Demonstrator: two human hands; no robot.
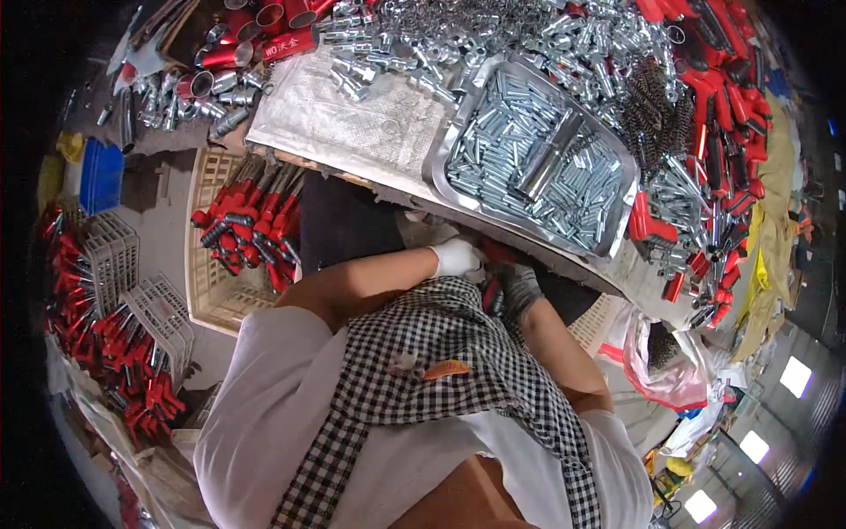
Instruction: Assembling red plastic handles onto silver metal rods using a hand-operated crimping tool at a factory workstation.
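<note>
Both my hands are low in front of my apron, just under the table's front edge. My left hand (458, 258), in a white glove, is closed at a red part whose far end is shaded by the table. My right hand (520, 287), in a grey glove, is wrapped round a red-and-black hand tool (493, 296). Most of the tool is hidden by my hands and the apron, so its exact kind does not show. Above them on the table is a metal tray (434, 167) of short silver pins (507, 132), with a shiny tube (548, 157) lying across them.
Silver fittings (423, 40) are heaped at the back, with dark springs (656, 110) and red handles (718, 97) at the right. Red-gripped tools (256, 216) fill part of a cream crate (201, 291) at the left. More crates (159, 309) stand beyond; a plastic bag (656, 370) is at the right.
</note>
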